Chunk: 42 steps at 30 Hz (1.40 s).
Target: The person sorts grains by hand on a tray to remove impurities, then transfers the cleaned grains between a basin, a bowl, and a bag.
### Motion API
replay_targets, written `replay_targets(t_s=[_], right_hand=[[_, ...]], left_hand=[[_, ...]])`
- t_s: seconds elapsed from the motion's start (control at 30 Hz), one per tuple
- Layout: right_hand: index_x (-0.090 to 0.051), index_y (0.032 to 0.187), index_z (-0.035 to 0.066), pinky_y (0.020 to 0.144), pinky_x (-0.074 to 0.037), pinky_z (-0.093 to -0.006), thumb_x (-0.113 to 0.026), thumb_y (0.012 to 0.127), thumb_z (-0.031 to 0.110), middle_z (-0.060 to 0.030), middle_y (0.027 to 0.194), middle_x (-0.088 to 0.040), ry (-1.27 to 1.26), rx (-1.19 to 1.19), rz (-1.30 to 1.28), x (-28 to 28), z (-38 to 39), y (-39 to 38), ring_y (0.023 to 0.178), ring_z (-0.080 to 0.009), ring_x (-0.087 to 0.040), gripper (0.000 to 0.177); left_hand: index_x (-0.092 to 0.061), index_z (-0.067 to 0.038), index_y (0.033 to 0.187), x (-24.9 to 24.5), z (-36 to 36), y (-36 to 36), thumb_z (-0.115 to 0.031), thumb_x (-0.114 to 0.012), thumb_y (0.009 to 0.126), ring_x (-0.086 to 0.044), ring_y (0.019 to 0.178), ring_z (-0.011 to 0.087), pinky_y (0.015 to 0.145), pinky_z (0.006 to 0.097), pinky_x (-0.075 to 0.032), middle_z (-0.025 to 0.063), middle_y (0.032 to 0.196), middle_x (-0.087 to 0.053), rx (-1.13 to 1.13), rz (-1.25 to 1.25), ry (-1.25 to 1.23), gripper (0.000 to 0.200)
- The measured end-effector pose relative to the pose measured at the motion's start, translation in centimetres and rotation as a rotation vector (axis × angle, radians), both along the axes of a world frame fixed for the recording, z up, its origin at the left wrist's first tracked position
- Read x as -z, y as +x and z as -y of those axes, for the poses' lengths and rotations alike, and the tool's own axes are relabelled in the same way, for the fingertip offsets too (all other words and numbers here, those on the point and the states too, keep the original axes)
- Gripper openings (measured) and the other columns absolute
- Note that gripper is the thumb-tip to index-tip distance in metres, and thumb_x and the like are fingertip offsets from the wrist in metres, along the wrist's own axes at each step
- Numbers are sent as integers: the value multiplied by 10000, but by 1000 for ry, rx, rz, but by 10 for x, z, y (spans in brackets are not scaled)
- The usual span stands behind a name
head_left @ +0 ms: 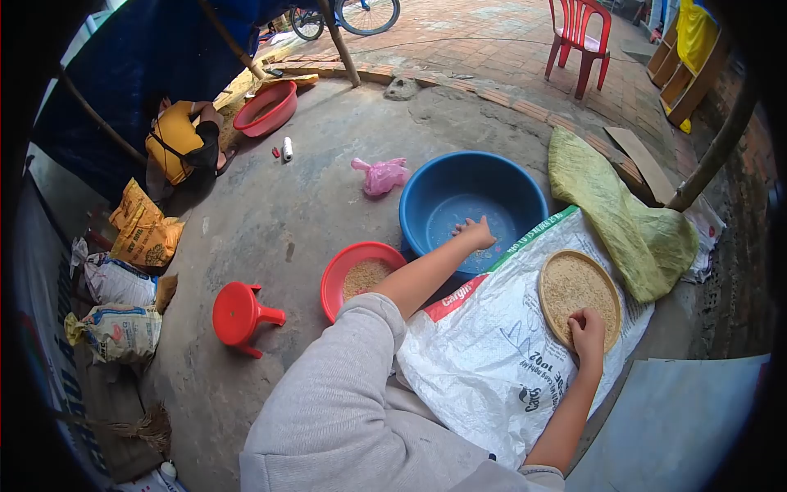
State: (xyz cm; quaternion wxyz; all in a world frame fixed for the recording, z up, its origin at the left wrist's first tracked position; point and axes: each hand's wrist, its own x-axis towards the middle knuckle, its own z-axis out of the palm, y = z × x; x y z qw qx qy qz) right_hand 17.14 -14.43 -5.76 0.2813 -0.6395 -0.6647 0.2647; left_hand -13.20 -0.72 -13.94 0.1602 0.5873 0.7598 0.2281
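My left hand (475, 234) reaches over the near side of a large blue tub (420, 201), fingers spread and nothing visible in them. Small pale bits lie on the tub's bottom. At the near edge of a round woven tray (548, 303), my right hand (587, 333) has its fingertips pinched together over a layer of grain (578, 287). What those fingertips hold, if anything, is too small to make out. The tray rests on a white printed sack (467, 361) spread beside my legs. Left of my forearm is a red basin (334, 279) with grain in it.
A red stool (235, 314) stands to the left. Beyond lie a pink plastic bag (382, 176) and a red basin (275, 111) beside a crouching person (174, 143). Filled sacks (123, 332) line the left side. A green sack (602, 209) lies right of the tub.
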Motion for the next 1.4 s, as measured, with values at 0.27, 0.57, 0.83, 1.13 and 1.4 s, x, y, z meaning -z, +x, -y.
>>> replay_targets(t_s=[0.27, 0.57, 0.83, 1.13, 1.4], right_hand=[[-614, 819, -17, 624, -458, -277, -630, 754, -25, -89, 769, -586, 287, 236, -207, -30, -6, -23, 685, -168, -574, 67], [-624, 880, 6, 750, -447, -333, -627, 750, 1, -96, 905, -605, 538, 82, -152, -59, -3, -34, 857, -235, -576, 130], [-592, 824, -8, 676, -465, -351, -683, 682, 60, -158, 814, -596, -152, 80, 58, 0, 8, 24, 744, -273, -590, 182], [-623, 859, -22, 649, -489, -294, -601, 782, 2, -103, 822, -640, 242, 76, -312, -37, -2, -18, 733, -176, -630, 83], [-611, 883, -15, 665, -478, -317, -700, 713, 105, -125, 809, -633, -73, 230, -35, 4, 8, 28, 729, -215, -609, 226]], left_hand=[[-506, -15, 1136, -91, 19, 76, -320, -430, 910, -564, 1014, 241, 896, 362, -436, 135, 1066, -589, 207, 1482, -361, 387], [-521, 51, 1080, -71, 69, 173, -181, -397, 927, -586, 929, 252, 835, 321, -514, 179, 1017, -573, 50, 2200, -709, 304], [-480, 105, 1113, -72, 80, 167, -147, -333, 948, -531, 1070, 315, 941, 365, -466, 238, 1122, -523, -71, 2187, -706, 335], [-475, 80, 1090, -69, 70, 182, -211, -298, 957, -543, 986, 291, 914, 363, -474, 210, 1022, -535, -362, 1960, -811, 366], [-494, 99, 1078, -50, 73, 182, -80, -404, 903, -569, 957, 266, 871, 357, -507, 177, 1003, -545, -131, 2163, -758, 266]])
